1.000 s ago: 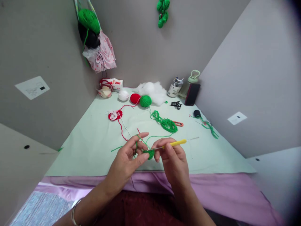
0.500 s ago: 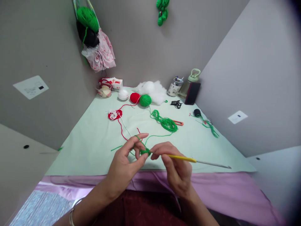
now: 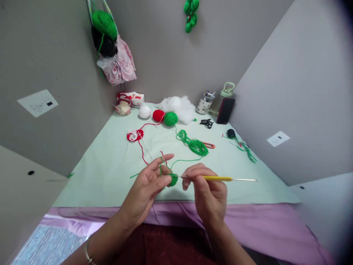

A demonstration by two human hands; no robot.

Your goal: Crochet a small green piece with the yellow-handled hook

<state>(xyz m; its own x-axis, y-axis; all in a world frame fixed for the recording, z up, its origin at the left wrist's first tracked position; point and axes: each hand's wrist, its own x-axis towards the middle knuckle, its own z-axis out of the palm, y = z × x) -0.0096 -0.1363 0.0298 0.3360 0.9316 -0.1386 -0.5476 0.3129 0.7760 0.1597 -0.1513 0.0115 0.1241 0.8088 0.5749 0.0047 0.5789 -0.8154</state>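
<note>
My left hand [image 3: 149,184] pinches a small green crocheted piece [image 3: 173,180] between thumb and fingers, its index finger stretched out with green yarn looped over it. In my right hand [image 3: 208,191] is a crochet hook with a yellow grip [image 3: 217,178], held nearly level; its thin left end reaches the green piece. Green yarn runs from the piece to a loose green tangle [image 3: 197,146] on the table, which links to a green ball [image 3: 170,118]. Where exactly the hook tip enters the stitches is too small to tell.
On the pale green tablecloth [image 3: 96,176] lie a red-and-white crocheted piece [image 3: 135,135], a red ball [image 3: 158,116], white stuffing [image 3: 179,108], black scissors [image 3: 206,123] and an orange tool [image 3: 210,145]. A pen cup [image 3: 204,105], bottle [image 3: 226,90] and phone [image 3: 226,110] stand behind.
The green piece has turned so more of its round face shows. My right hand has shifted slightly right, and the hook has gone from slanting to nearly level.
</note>
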